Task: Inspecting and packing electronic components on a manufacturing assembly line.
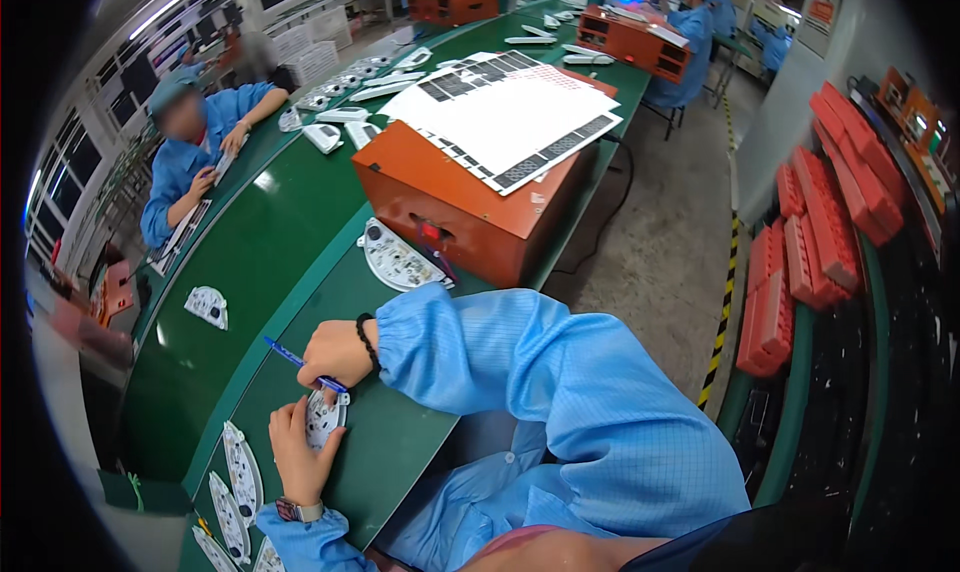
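Observation:
My right hand (338,354), with a dark bead bracelet at its wrist, is closed around a slim blue pen (285,352). The pen slants across the fist, one end pointing to the far left. Just below, my left hand (300,447) grips a small white panel (325,419) dotted with electronic parts. Its thumb lies along the near edge and its fingers along the left. The pen's lower end is over or against the panel's far end; I cannot tell whether they touch. Part of the panel is hidden by both hands.
Several similar panels (243,469) lie at the lower left. Another panel (395,257) rests by an orange box (460,207) topped with printed white sheets (510,112). A lone panel (207,307) sits on the green belt (240,242). Across it works a person (205,137). Red trays (790,282) stand at right.

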A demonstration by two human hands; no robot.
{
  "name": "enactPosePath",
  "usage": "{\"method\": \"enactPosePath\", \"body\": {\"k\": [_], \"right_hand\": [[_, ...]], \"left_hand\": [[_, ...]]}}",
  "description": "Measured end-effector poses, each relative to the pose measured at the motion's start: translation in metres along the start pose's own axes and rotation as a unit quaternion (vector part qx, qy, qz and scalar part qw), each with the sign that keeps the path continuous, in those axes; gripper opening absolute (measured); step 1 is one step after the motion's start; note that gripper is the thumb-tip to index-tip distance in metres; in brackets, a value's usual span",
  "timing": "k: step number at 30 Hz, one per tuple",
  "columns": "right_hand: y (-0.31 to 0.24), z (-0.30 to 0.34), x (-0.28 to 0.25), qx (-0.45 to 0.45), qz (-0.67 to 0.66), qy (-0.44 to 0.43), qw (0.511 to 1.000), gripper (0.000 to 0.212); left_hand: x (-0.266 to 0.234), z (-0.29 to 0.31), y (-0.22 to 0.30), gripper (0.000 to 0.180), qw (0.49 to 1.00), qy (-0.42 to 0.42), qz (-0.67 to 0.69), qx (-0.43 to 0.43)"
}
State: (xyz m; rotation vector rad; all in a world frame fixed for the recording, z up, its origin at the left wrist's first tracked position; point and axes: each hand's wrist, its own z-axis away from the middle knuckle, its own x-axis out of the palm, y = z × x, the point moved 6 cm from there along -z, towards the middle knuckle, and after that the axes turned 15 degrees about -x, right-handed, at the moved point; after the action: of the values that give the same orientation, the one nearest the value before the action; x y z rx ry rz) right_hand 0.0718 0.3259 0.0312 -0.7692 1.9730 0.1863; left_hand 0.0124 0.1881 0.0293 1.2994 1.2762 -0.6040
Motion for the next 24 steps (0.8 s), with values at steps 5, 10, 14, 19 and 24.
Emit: {"method": "enactPosePath", "body": {"k": [5,10,14,19,24], "right_hand": [[0.0000,-0.0007,0.0000,0.009,0.019,-0.045,0.999,0.033],[0.0032,0.0008,0.0028,0.024,0.011,-0.042,0.999,0.032],[0.0039,0.0014,0.0050,0.020,-0.004,-0.038,0.999,0.031],[0.0059,0.0019,0.0061,0.015,-0.015,-0.025,0.999,0.031],[0.0058,0.0019,0.0054,0.021,-0.002,-0.019,1.000,0.031]], "left_hand": [[0.0003,-0.0016,-0.0015,0.061,1.000,0.001,0.014,-0.016],[0.0011,-0.0014,-0.0003,0.060,1.000,-0.004,0.013,-0.014],[0.0004,-0.0008,0.0010,0.058,1.000,-0.020,0.008,-0.022],[0.0014,-0.0017,-0.0010,0.058,0.999,-0.024,0.007,-0.023],[-0.0002,-0.0030,-0.0006,0.058,1.000,-0.022,0.002,-0.022]]}}
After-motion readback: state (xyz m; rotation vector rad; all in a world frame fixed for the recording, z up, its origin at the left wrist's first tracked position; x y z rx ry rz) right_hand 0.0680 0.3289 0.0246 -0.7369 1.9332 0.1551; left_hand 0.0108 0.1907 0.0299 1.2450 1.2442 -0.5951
